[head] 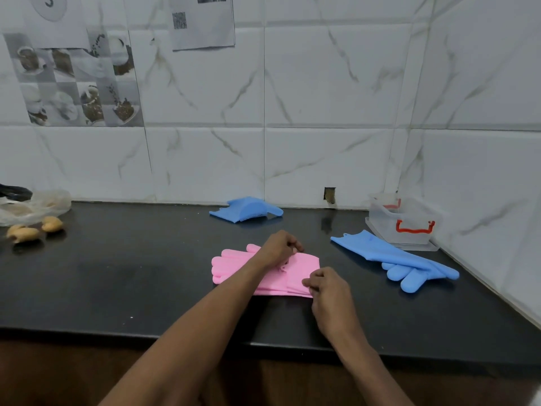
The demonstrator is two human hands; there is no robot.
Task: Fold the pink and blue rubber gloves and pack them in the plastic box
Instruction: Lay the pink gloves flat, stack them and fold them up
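The pink gloves (pixel 234 266) lie stacked on the black counter, fingers pointing left, cuff end folded over at the right. My left hand (pixel 279 247) pinches the far edge of the cuff fold. My right hand (pixel 328 284) pinches the near right corner of the same fold. One blue glove (pixel 392 256) lies flat to the right, fingers toward me. A second blue glove (pixel 246 208) lies folded near the back wall. The clear plastic box (pixel 405 221) with red latches stands open in the back right corner.
The black counter (pixel 131 273) ends at a front edge near me and meets tiled walls behind and at the right. At the far left lie a crumpled plastic bag (pixel 35 205) and two pale lumps (pixel 35 228).
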